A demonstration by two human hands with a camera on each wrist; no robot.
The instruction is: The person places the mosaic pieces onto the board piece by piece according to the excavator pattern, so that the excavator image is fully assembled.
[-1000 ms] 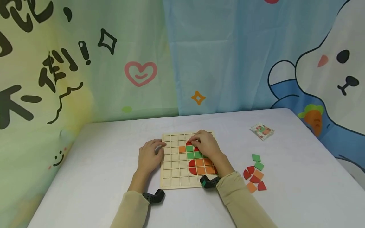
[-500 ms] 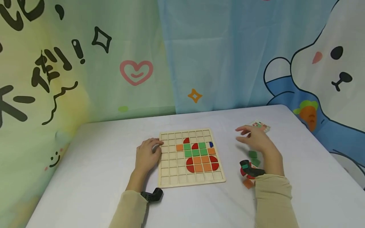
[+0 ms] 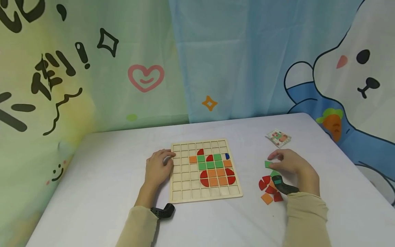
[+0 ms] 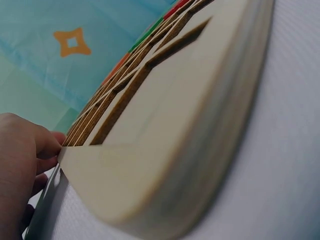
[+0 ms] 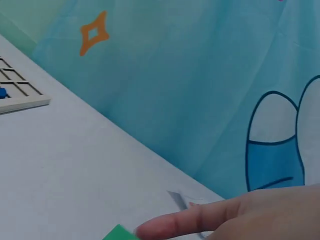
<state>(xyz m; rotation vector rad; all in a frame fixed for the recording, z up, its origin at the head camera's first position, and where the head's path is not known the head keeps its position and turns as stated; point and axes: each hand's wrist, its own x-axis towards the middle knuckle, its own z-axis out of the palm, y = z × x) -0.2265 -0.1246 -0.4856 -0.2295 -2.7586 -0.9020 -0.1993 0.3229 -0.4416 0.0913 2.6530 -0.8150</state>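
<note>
A square wooden grid board (image 3: pixel 185 188) lies on the table, with red, green, orange and blue tiles in its right-hand cells. My left hand (image 3: pixel 158 168) rests at the board's left edge, its fingertips touching the rim; in the left wrist view that hand (image 4: pixel 20 175) lies against the edge of the board (image 4: pixel 150 185). To the right of the board, my right hand (image 3: pixel 291 163) pinches a green tile (image 3: pixel 267 164) between thumb and fingers. The right wrist view shows a finger (image 5: pixel 165 226) against one corner of this green tile (image 5: pixel 119 233); its rest is out of frame.
Below the right hand lie loose red tiles (image 3: pixel 262 185), orange tiles (image 3: pixel 266 198) and another green tile (image 3: pixel 274 173), partly hidden. A small pattern card (image 3: pixel 278 138) sits further back on the right. A printed curtain (image 3: pixel 234 68) hangs behind the white table (image 3: pixel 102 164).
My right hand has left the board, moved right past the card, and come down to the loose tiles, where it has taken hold of a green one. The left hand has stayed at the board.
</note>
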